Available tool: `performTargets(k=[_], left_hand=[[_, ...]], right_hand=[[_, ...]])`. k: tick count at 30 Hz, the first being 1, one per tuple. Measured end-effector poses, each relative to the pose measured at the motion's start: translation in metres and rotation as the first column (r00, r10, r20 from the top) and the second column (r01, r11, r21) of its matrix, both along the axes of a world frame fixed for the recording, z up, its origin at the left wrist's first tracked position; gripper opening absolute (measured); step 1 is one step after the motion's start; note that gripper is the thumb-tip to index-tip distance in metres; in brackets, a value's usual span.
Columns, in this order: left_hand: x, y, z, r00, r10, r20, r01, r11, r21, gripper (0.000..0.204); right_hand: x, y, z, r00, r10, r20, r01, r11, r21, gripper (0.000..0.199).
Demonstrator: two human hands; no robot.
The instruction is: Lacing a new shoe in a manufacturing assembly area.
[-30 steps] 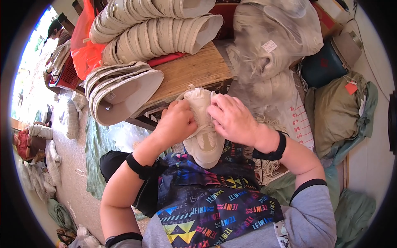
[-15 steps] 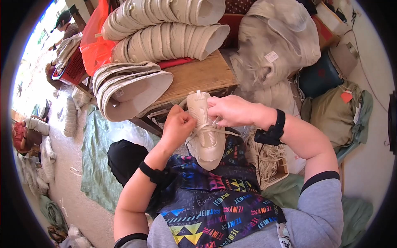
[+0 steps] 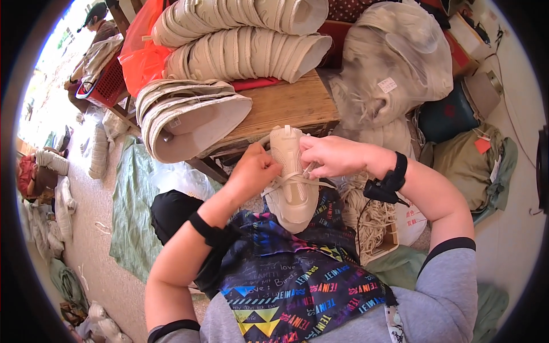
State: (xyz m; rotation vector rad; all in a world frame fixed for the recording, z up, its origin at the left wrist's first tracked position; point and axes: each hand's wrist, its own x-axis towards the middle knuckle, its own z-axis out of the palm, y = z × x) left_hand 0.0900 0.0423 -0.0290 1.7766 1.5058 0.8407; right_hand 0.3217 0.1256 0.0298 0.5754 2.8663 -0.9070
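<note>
A beige shoe upper (image 3: 295,204) lies toe toward me over my dark printed apron (image 3: 274,251), in front of the wooden bench. A pale shoelace (image 3: 291,178) crosses its front, one end sticking out to the right. My left hand (image 3: 255,171) is closed at the upper's left edge, fingers curled together beside the lace; what they pinch is hidden. On the right edge, my right hand (image 3: 331,157) is closed in a pinch on the lace near the eyelets, with a short pale bit showing below the fingertips.
Nested stacks of beige shoe uppers (image 3: 246,52) rest on the wooden bench (image 3: 289,106). Right of it stands a clear plastic bag (image 3: 394,57) of pale pieces. A box of loose laces (image 3: 372,226) sits beside my right forearm. Green sheeting (image 3: 128,217) covers floor at left; a person (image 3: 103,28) is far left.
The whole view has shifted slightly, so the bench and stacks sit farther right. Both hands stay closed at the shoe upper, with only small finger movements.
</note>
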Motion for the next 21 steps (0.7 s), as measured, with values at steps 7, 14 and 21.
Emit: performTargets(k=[7, 14, 21], left_hand=[[0.01, 0.001, 0.037, 0.844, -0.163, -0.511, 0.089, 0.982, -0.166, 0.019], [0.011, -0.005, 0.004, 0.968, 0.03, -0.248, -0.064, 0.99, -0.129, 0.015], [0.027, -0.014, 0.021, 0.865, 0.265, 0.425, -0.171, 0.954, -0.245, 0.017]], right_hand=[[-0.002, -0.005, -0.005, 0.994, -0.104, 0.019, 0.104, 0.995, 0.006, 0.017], [-0.012, -0.024, -0.031, 0.888, -0.45, -0.093, 0.448, 0.893, -0.045, 0.016], [-0.021, -0.038, -0.038, 0.644, -0.701, -0.308, 0.561, 0.706, -0.433, 0.017]])
